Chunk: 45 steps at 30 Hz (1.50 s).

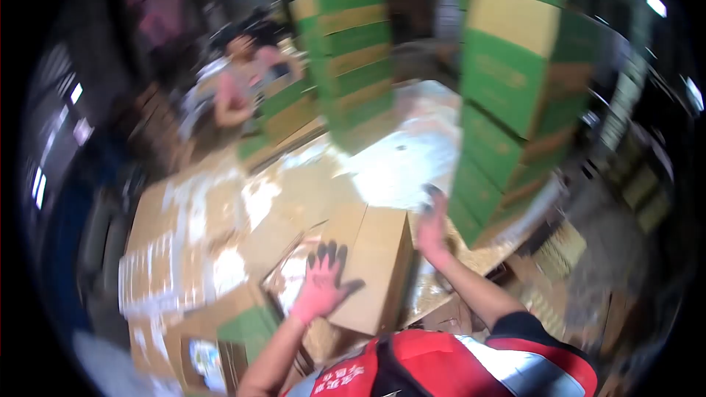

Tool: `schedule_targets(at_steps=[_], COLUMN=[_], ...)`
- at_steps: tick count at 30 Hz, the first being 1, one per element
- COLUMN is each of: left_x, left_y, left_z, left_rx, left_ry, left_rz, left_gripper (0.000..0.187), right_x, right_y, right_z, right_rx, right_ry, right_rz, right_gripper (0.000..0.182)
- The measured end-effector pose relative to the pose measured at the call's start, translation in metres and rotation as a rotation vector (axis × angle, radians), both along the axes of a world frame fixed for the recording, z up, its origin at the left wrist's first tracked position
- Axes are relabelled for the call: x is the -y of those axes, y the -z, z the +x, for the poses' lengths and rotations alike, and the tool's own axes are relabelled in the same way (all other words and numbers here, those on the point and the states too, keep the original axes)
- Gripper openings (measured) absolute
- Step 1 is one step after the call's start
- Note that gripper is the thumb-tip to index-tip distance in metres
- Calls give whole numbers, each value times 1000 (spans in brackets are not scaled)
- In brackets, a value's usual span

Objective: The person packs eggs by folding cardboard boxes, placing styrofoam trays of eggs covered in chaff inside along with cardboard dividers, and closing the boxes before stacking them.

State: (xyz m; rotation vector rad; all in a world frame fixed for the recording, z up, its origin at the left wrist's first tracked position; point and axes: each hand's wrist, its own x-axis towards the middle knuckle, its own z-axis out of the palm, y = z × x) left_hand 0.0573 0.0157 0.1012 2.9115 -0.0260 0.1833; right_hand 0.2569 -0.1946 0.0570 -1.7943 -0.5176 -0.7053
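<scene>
A closed brown cardboard box (373, 265) sits right in front of me, its top seam running lengthwise. My left hand (321, 284), in a pink glove with dark grey fingertips, lies over the left edge of the box top with fingers spread. On the other side, my right hand (432, 226) is raised beside the far right corner of the box. Its gloved fingers are stretched out and blurred, with nothing in them. The box stands on a work surface of cardboard and shiny plastic film (408, 158).
Tall stacks of green-and-tan boxes rise at the right (507, 77) and the back (357, 59). Across the surface, a person (250, 77) in pink handles a green-and-tan box (283, 106). Taped cartons (184, 231) are at the left; an opened carton (220, 331) is near my left arm.
</scene>
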Motion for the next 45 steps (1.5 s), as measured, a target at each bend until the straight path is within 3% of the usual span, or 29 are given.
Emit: schedule_targets(at_steps=[1,2,3,5,6,8,10,12,13,15,16,18,20,22,24,26,28,29,30,31,32,34,35,36,37,40,41,43,45], left_x=[-36,-70,-90,-111,-123,-94,-48,-50,-45,-33,-37,-37,-39,-49,-48,-46,-50,-49,-49,-54,-59,-61,-69,-75,-82,-96,-100,-107,-110], left_y=[10,22,30,57,90,111,164,271,257,203,185,136,96,97,89,82,109,112,116,94,72,130,169,117,106,116,120,126,128], left_z=[-2,-10,-22,-52,-66,-78,-60,-66,-78,-124,-145,-141,-121,-113,-105,-98,-100,-101,-101,-108,-115,-111,-94,-111,-119,-132,-134,-139,-141], left_rx=[-6,1,53,159,173,375,257,-111,-39,171,375,437,404,189,137,52,136,152,169,75,-21,231,440,350,324,331,336,343,341], left_ry=[-56,-109,-172,-268,-412,-376,-651,-645,-786,-1071,-1099,-1012,-960,-889,-945,-1017,-891,-854,-817,-779,-739,-674,-580,-602,-604,-621,-623,-630,-640], left_rz=[-143,-282,-403,-473,-691,-857,-1127,-1083,-1385,-1865,-2022,-1759,-1507,-1275,-1114,-1173,-1127,-1110,-1094,-1129,-1159,-1334,-1202,-1378,-1373,-1336,-1341,-1347,-1346], left_gripper=[81,78,72,58,56,57,56,41,34,20,23,34,67,58,63,73,72,72,73,75,78,83,86,88,87,86,85,84,83], right_x=[0,-6,-6,-32,-45,-49,-45,-52,-56,-58,-61,-60,-52,-67,-104,-178,-267,-324,-372,-434,-488,-590,-642,-680,-705,-777,-797,-798,-804], right_y=[16,67,111,166,194,28,-56,-77,-67,-57,-51,-48,-41,-46,-59,-91,-127,-99,-94,-55,-20,30,61,85,92,137,156,145,157], right_z=[-31,-46,-64,-71,-73,-50,-24,-10,-1,-1,-9,-32,-51,-44,-34,-64,-115,-137,-170,-192,-218,-261,-272,-282,-299,-347,-361,-370,-370], right_rx=[-165,-500,-626,-837,-954,-923,-370,107,400,473,509,562,611,425,118,126,-468,-411,-598,-721,-1131,-1338,-507,318,21,-509,-628,-694,-991], right_ry=[75,44,-368,-675,-799,-657,-601,-725,-901,-1018,-1074,-1229,-1290,-1392,-1437,-1257,-1525,-1670,-1729,-1869,-1892,-1762,-1840,-1737,-1739,-1538,-1410,-1238,-1188], right_rz=[-88,-205,-229,140,322,96,-469,-969,-940,-1038,-1081,-1155,-1156,-1173,-1121,-716,-752,-643,-711,-660,-536,-626,-820,-924,-933,-781,-727,-801,-637], right_gripper=[45,49,50,52,52,47,36,35,31,25,22,19,20,25,30,33,35,35,36,38,40,42,42,43,48,51,48,60,61])
